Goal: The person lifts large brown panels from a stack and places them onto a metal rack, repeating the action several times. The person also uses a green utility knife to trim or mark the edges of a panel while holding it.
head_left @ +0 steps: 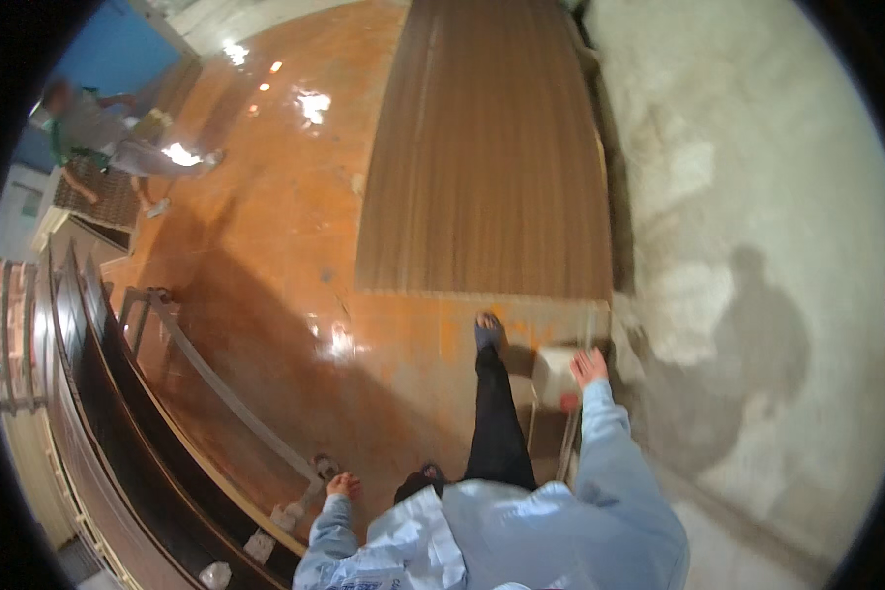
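Note:
My right hand [589,368] is stretched forward with its fingers extended, beside a white block-like object [553,374] with a small red patch near the wall. Whether it touches that object I cannot tell. My left hand [343,484] hangs low at my side with loosely bent fingers and holds nothing I can see. It is nearest to the lower end of a long pale rail [231,388]. In front of my feet lies a large brown wood-grain panel [487,157], its near edge just beyond my forward foot.
Long dark panels [118,393] stand on edge on a rack to the left. At the far left a person [108,138] is by a woven-looking brown box [98,197]. A grey wall [757,128] runs along the right. The shiny orange floor [275,216] has bright reflections.

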{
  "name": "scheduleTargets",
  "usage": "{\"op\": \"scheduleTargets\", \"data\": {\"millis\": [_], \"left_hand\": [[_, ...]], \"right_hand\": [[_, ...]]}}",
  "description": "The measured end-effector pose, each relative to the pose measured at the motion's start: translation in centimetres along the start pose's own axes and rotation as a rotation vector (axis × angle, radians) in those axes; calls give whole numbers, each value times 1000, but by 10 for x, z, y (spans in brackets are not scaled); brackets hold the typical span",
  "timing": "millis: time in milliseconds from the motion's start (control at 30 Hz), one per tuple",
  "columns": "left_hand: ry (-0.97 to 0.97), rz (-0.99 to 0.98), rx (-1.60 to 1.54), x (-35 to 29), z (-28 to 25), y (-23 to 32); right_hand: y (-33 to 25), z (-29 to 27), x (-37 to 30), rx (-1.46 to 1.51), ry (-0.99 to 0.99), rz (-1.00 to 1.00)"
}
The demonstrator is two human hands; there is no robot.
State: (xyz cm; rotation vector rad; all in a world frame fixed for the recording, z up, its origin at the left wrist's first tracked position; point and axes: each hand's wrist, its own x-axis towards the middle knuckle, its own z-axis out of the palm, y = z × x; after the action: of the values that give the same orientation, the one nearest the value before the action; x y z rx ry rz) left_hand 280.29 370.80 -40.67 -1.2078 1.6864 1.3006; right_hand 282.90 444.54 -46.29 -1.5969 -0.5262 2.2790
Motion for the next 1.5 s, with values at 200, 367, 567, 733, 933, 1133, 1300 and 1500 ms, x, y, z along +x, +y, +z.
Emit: {"op": "scheduleTargets", "data": {"millis": [200,367,567,733,933,1133,1300,1500], "left_hand": [[0,94,-129,130,185,247],[19,62,-505,202,303,332],[122,-98,-663,218,347,361],[229,-175,-571,235,349,358],[88,-21,-831,267,343,324],[5,44,-953,281,333,316],[61,-38,-825,276,334,325],[181,-58,-828,264,341,333]], "right_hand": [[-34,82,134,94,230,-72],[-39,91,155,258,312,66],[-49,93,147,195,199,108],[-43,90,158,238,298,127],[-24,69,172,271,192,54],[-19,77,171,397,262,-12],[-18,79,171,381,295,-50],[-14,66,180,373,346,-45]]}}
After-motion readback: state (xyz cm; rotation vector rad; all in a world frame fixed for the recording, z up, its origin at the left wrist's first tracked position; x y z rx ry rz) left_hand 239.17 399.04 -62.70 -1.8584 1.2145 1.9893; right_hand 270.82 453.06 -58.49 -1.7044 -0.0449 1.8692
